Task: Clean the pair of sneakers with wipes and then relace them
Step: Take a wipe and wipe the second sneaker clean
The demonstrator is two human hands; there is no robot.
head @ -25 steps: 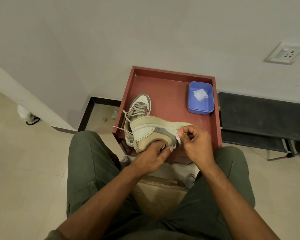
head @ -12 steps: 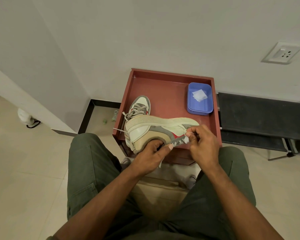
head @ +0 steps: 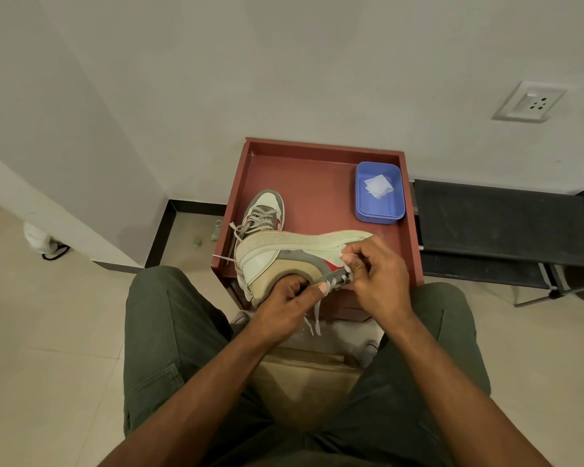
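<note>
A white, grey and tan sneaker [head: 284,256] lies on its side, sole facing away, over the front edge of the red-brown tray table [head: 317,183]. My left hand [head: 284,306] grips its collar, fingers inside the opening, thumb pressing the lace. My right hand [head: 375,276] pinches the grey lace [head: 334,281] at the eyelets; loose lace ends hang below. The second sneaker [head: 265,210] stands laced on the table behind the first. A blue tub [head: 380,212] with a white wipe [head: 378,186] sits at the table's back right.
A black low rack [head: 499,224] stands to the right of the table. White walls close the back and left. My knees in green trousers flank the table front. Small green scraps lie on the floor at left.
The held sneaker has shifted to the right and turned so more of its side shows. My right hand has moved right with the lace; my left hand keeps its grip.
</note>
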